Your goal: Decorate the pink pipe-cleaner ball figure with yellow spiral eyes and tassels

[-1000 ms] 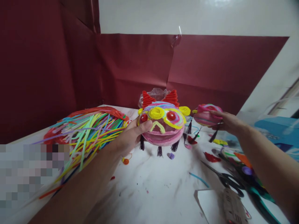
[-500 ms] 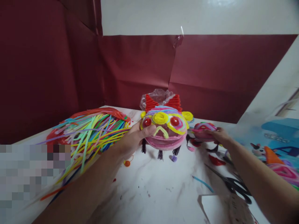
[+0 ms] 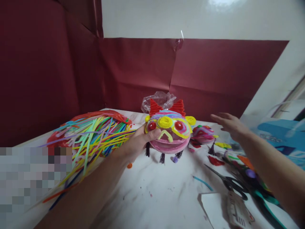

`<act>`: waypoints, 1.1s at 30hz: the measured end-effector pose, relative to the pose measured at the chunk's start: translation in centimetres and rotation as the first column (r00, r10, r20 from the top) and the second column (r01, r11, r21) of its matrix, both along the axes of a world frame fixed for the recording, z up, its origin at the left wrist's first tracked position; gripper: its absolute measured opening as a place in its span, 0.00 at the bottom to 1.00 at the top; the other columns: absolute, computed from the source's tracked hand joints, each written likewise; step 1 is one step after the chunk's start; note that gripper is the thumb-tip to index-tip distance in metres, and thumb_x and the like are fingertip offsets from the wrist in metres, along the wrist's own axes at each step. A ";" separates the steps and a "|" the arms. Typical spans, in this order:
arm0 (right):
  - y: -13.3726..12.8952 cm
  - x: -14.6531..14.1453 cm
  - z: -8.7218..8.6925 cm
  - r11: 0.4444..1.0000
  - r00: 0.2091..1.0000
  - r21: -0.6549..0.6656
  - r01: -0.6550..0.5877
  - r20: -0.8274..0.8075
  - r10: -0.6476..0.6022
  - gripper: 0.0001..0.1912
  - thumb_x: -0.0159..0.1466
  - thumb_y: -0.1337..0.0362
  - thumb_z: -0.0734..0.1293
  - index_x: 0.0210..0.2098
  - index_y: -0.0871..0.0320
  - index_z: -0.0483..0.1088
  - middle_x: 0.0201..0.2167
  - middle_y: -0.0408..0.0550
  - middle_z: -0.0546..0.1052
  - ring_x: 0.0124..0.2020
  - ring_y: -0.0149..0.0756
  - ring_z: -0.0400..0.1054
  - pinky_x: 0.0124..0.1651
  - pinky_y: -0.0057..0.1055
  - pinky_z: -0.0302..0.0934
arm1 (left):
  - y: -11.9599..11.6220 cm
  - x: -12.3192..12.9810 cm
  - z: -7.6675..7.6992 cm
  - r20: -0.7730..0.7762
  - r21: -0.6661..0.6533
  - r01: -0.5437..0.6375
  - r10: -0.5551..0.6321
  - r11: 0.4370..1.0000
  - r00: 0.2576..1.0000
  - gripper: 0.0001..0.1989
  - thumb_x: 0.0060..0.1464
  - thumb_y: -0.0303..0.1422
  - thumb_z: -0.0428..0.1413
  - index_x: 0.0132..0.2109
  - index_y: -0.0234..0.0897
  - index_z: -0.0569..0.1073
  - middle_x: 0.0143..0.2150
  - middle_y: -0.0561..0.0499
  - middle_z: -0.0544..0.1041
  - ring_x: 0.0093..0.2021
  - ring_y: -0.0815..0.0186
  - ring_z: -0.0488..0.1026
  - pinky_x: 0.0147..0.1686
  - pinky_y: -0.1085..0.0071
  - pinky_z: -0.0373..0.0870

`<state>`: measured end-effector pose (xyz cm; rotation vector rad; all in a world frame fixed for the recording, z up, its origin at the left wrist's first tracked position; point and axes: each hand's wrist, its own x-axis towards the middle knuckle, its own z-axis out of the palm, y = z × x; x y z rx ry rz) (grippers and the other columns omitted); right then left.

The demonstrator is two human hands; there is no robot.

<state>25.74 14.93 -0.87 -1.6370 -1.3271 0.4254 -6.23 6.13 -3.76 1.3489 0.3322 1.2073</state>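
My left hand (image 3: 140, 140) grips the left side of a colourful lion head (image 3: 170, 130), thumb across its front. The head has red ridged ears, red eyes, a yellow spiral nose, a pink mouth and dark tassels underneath. My right hand (image 3: 230, 125) is raised at the right with its fingers stretched out, and nothing shows in it. Below and left of those fingers, a smaller pink and multicoloured piece (image 3: 203, 134) with a dark tassel lies on the table.
Many coloured pipe cleaners (image 3: 95, 136) lie at the left. Black scissors (image 3: 226, 181), a blue strip (image 3: 202, 182), a red piece (image 3: 215, 160) and a white card (image 3: 213, 206) are on the right. Clear plastic (image 3: 158, 101) sits behind the head.
My right hand has let go of the smaller pink piece, risen and opened. That piece now rests on the table. My left hand still holds the lion head. The view has shifted slightly.
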 end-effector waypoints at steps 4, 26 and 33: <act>-8.9 -4.6 2.4 0.919 0.920 0.112 -0.378 -0.067 0.386 0.27 0.58 0.46 0.64 0.53 0.50 0.64 0.54 0.49 0.70 0.52 0.44 0.66 0.52 0.37 0.63 | -0.4 0.3 0.1 -0.021 0.000 0.049 -0.049 0.999 0.999 0.26 0.47 0.42 0.61 0.51 0.35 0.70 0.49 0.44 0.76 0.51 0.54 0.71 0.51 0.62 0.66; -15.7 -13.3 -1.9 0.503 0.381 0.321 -0.802 -0.372 0.846 0.31 0.54 0.51 0.72 0.55 0.53 0.65 0.56 0.51 0.68 0.57 0.50 0.60 0.56 0.43 0.58 | -6.4 -0.6 1.3 -0.137 0.175 0.022 0.002 0.984 0.991 0.32 0.47 0.42 0.62 0.57 0.37 0.65 0.54 0.42 0.71 0.54 0.53 0.68 0.54 0.60 0.63; -16.2 -14.1 -3.6 0.575 0.332 0.320 -0.753 -0.569 0.752 0.20 0.57 0.52 0.69 0.46 0.55 0.73 0.47 0.52 0.76 0.53 0.50 0.65 0.56 0.45 0.59 | -5.6 -2.7 -0.7 -0.319 0.137 0.142 -0.092 0.980 0.943 0.36 0.47 0.48 0.59 0.59 0.37 0.61 0.55 0.40 0.69 0.54 0.52 0.66 0.52 0.59 0.62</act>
